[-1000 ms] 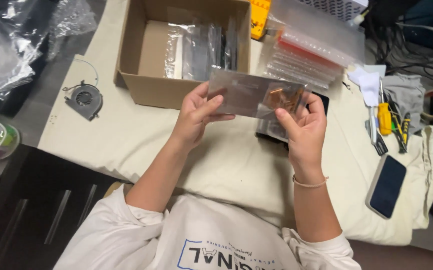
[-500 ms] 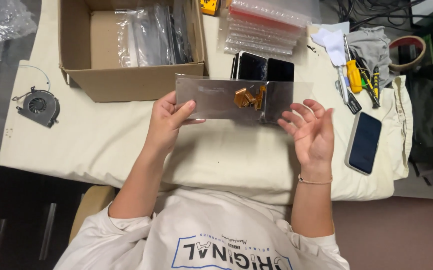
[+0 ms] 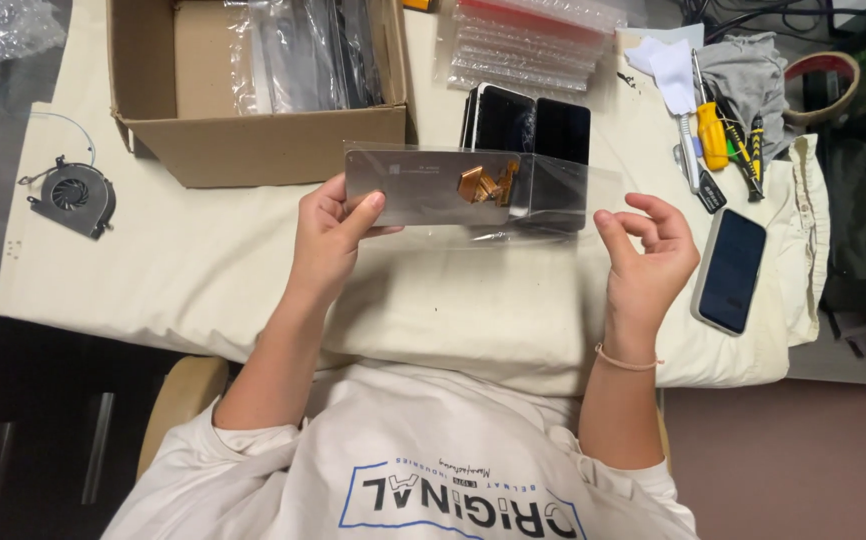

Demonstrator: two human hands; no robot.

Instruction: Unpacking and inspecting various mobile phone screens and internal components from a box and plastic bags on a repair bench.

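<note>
A table [image 3: 203, 270] draped in a cream cloth carries everything here. Beyond the left hand's fingers stands an open cardboard box [image 3: 253, 150] with clear plastic bags inside, and farther to the left of them lies a small round cooling fan [image 3: 71, 195]. Between the two hands is a flat grey metal panel [image 3: 423, 187] with orange flex cable at its middle, sheathed in a clear plastic sleeve [image 3: 563, 205] that runs on toward the right hand. The left hand [image 3: 331, 240] grips the panel's left end, thumb pressed on the face and the other fingers behind it. The right hand [image 3: 653, 260] is let go, its fingers [image 3: 643, 215] curled loosely just beside the sleeve's right edge; whether a fingertip brushes the plastic is hard to tell. Just beyond the held panel lie two dark glass screens [image 3: 533, 125], with a stack of bubble-wrap pouches [image 3: 533, 45] behind them. To the right of the right fingers rests a dark phone [image 3: 731, 270], and above it a yellow-handled screwdriver [image 3: 711, 135] among small tools.
</note>
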